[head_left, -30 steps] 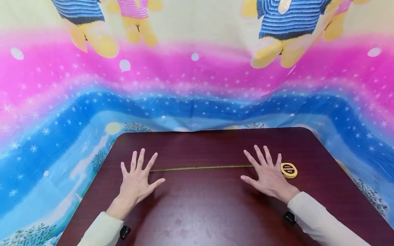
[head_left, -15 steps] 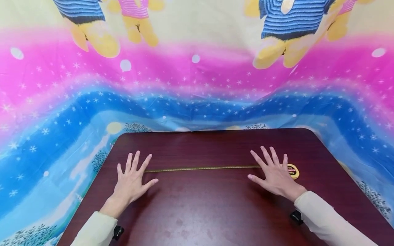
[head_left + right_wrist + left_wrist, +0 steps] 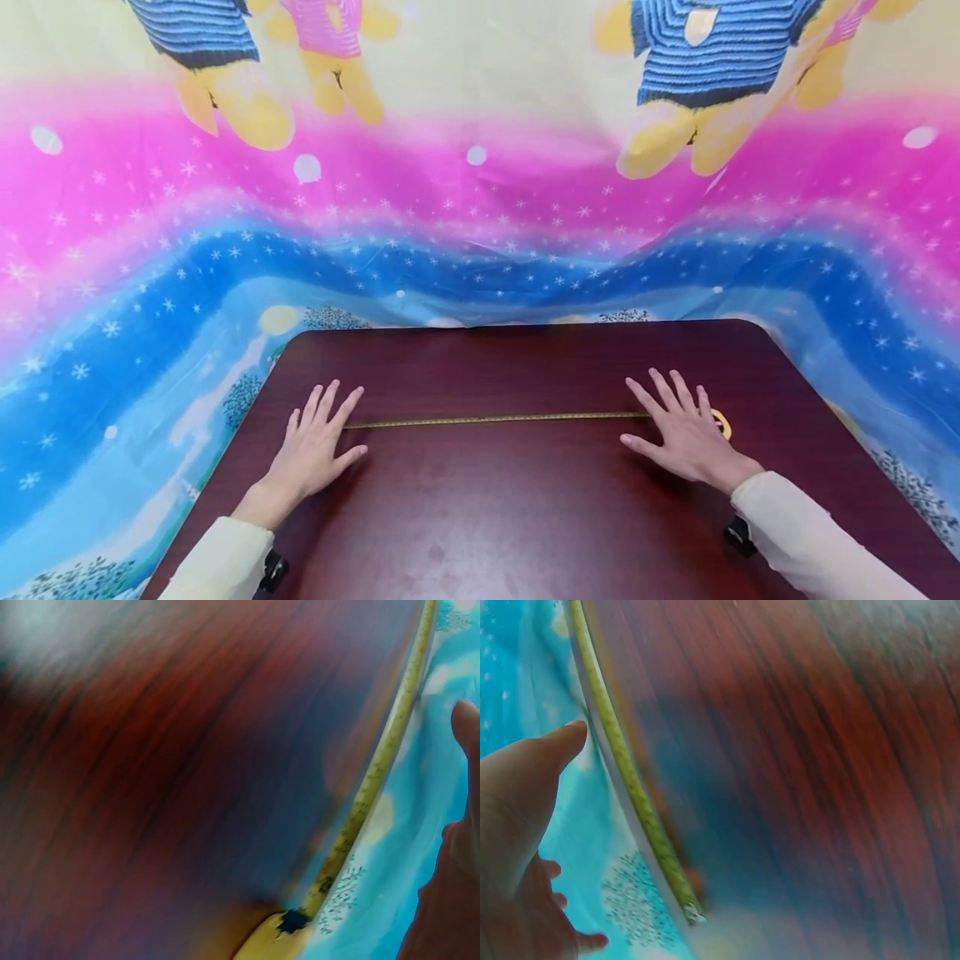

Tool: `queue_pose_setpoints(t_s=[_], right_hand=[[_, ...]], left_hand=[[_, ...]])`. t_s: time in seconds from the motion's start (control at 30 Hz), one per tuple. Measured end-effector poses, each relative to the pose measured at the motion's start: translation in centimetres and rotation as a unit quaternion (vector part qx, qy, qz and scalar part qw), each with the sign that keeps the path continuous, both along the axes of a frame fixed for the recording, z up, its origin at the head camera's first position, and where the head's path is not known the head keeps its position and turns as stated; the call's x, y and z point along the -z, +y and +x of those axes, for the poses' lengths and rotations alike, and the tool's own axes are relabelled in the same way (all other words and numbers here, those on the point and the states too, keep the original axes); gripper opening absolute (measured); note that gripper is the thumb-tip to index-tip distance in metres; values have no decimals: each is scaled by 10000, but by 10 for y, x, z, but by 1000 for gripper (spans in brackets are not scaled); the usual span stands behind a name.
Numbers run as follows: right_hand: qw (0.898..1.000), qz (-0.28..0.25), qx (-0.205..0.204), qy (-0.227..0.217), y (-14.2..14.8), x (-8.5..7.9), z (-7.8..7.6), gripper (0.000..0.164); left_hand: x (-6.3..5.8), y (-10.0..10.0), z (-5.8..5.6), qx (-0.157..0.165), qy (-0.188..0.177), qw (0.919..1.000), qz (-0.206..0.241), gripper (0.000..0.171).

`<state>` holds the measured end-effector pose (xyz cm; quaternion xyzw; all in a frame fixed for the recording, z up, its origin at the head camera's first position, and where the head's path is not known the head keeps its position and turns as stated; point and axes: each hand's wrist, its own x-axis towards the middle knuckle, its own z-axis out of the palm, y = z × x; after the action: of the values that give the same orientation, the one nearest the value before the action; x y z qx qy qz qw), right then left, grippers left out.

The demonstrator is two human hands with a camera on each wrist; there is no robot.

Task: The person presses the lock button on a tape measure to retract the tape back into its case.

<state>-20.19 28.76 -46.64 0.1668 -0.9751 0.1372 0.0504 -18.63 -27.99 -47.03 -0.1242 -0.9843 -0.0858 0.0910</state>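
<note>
Tape (image 3: 487, 419) lies straight across the desk (image 3: 480, 517), its case (image 3: 270, 941) at the right end. Left hand (image 3: 306, 452) and right hand (image 3: 692, 436) are by its two ends, fingers (image 3: 348, 406) spread straight and holding nothing, perhaps so the part between can be seen.

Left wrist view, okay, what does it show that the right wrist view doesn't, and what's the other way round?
Only the left wrist view shows the left hand and the silvery free end of the tape measure.

Only the right wrist view shows part of the right hand and the yellow case, cut off by the bottom edge, with the blade running out of it.

Both show a stretch of the yellow blade, the dark reddish-brown table and the blue patterned cloth.
</note>
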Motion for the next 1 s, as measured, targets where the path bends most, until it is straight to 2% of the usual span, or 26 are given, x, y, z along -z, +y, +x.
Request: queue_pose_setpoints(t_s=[0.17, 0.3, 0.5, 0.67, 0.83, 1.0], right_hand=[[9999, -50, -80, 143, 10, 8, -5, 95], [9999, -106, -100, 76, 16, 12, -7, 97], [9992, 20, 24, -399, 25, 9, -7, 94], [9968, 82, -159, -778, 34, 7, -9, 89], [9975, -53, -335, -622, 45, 4, -11, 87], [9968, -51, -452, -656, 59, 3, -13, 80]], left_hand=[[2, -15, -8, 147, 136, 9998, 81, 82], [5, -26, -12, 125, 1, 9999, 115, 74], [9, -37, -13, 11, -156, 9997, 190, 57], [13, -43, -12, -130, -342, 9990, 240, 44], [15, -46, -15, -160, -55, 9993, 331, 36], [17, -50, -19, -152, 292, 9991, 276, 32]])
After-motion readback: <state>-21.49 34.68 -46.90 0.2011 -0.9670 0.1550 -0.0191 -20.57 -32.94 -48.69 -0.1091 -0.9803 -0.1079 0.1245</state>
